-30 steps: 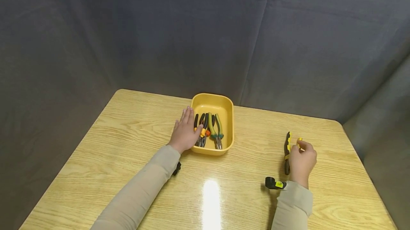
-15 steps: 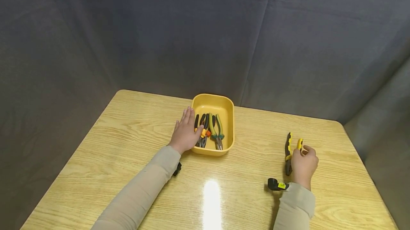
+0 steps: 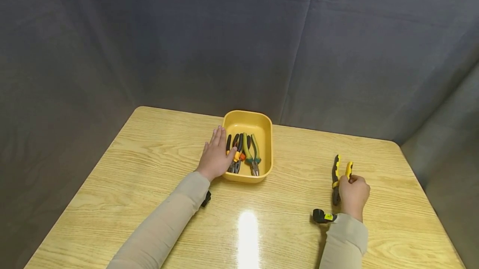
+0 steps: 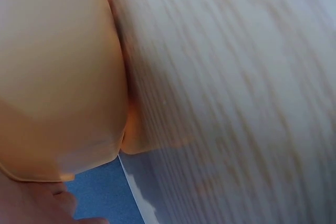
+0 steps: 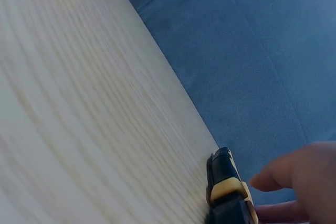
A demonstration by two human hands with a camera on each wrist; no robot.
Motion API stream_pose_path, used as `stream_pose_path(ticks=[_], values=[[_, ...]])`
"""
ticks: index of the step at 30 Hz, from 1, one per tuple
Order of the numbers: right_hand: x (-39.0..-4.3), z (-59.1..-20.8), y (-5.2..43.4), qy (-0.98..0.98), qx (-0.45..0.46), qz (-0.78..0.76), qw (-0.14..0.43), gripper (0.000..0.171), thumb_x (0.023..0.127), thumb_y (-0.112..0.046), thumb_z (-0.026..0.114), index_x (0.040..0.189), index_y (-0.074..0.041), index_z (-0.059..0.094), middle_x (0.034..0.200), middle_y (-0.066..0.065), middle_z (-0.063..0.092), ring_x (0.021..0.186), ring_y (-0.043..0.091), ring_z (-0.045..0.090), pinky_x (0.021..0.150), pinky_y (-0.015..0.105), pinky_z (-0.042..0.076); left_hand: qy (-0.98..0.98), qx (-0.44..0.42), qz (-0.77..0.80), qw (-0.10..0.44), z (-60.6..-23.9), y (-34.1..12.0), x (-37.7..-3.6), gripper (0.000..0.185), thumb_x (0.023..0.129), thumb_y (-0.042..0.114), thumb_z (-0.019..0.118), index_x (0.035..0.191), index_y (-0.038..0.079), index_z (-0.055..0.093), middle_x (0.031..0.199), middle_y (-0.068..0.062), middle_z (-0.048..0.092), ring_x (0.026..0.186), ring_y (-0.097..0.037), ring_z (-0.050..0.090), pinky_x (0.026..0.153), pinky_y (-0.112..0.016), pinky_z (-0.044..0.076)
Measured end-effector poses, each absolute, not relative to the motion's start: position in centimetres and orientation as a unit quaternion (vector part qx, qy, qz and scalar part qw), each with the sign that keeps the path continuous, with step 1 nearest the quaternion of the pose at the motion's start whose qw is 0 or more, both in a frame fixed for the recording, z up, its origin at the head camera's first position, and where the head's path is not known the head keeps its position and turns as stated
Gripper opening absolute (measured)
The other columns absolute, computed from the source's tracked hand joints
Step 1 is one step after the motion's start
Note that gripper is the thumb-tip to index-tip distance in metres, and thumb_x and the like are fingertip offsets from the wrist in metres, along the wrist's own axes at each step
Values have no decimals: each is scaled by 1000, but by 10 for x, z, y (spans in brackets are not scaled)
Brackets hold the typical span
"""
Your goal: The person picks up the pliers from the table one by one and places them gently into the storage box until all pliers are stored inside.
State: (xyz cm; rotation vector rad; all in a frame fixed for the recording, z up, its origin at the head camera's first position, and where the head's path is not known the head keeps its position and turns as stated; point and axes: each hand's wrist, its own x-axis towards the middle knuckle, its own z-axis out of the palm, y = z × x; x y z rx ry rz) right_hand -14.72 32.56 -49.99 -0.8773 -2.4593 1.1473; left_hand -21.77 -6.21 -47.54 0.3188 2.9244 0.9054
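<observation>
My left hand [image 3: 216, 155] lies along the left rim of a yellow plastic bin [image 3: 267, 136], fingers straight, thumb reaching over the edge. Inside lie several pliers: a pair with green handles [image 3: 255, 152] on the right, and black-and-orange-handled ones [image 3: 239, 152] partly behind my thumb. The bin's outer wall [image 4: 63, 77] fills the left of the left wrist view. On the right, black-and-yellow pliers [image 3: 335, 175] lie with handles spread away from me. My right hand [image 3: 353, 196] pinches their right handle with curled fingers; the contact is partly hidden. The right wrist view shows a pliers handle [image 5: 229, 187] beside my fingertips.
The wooden table [image 3: 292, 219] ends at a grey curtain [image 3: 209, 53] close behind the bin. Another curtain hangs along the right side. Small black wrist cameras [image 3: 322, 215] sit beside the wrists, and a bright reflection shows on the tabletop.
My right hand has drawn back slightly from the end of the pliers' right handle, and its fingers have curled in on it lower down. The left hand and bin have stayed put.
</observation>
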Motion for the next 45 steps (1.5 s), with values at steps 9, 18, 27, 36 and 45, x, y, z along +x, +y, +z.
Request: stream_pose_path(ticks=[9, 18, 27, 36, 45], values=[[-148, -501, 328, -856, -308, 388, 147, 45, 100, -18, 52, 117, 23, 59, 110, 39, 59, 102, 50, 57, 71, 35, 50, 950, 108, 294, 23, -478, -63, -221, 76, 109, 44, 39, 162, 4, 4, 170, -12, -4, 156, -30, 0, 122, -59, 10], [-150, -504, 328, -858, -315, 377, 148, 45, 97, -19, 57, 114, 22, 59, 107, 37, 59, 100, 49, 57, 74, 43, 50, 948, 108, 299, 27, -477, -63, -219, 76, 109, 44, 40, 162, 3, 4, 170, -9, -7, 156, -30, 0, 121, -59, 10], [-150, -503, 327, -857, -318, 375, 156, 40, 96, -16, 59, 110, 22, 59, 106, 38, 58, 99, 50, 56, 80, 53, 50, 947, 107, 300, 27, -478, -63, -220, 77, 109, 44, 40, 162, 3, 3, 170, -11, -6, 156, -30, -1, 122, -59, 9], [-149, -501, 329, -858, -325, 372, 140, 36, 96, -15, 60, 108, 19, 60, 105, 35, 60, 96, 47, 59, 61, 33, 49, 946, 106, 304, 24, -481, -63, -220, 76, 109, 44, 41, 162, 3, 4, 170, -14, -2, 156, -29, -2, 121, -59, 9], [-150, -503, 330, -854, -330, 377, 144, 34, 95, -14, 62, 102, 19, 64, 101, 37, 62, 89, 46, 61, 47, 18, 40, 946, 106, 304, 27, -479, -63, -219, 76, 109, 45, 40, 162, 4, 4, 170, -13, -2, 156, -26, -5, 122, -59, 9]])
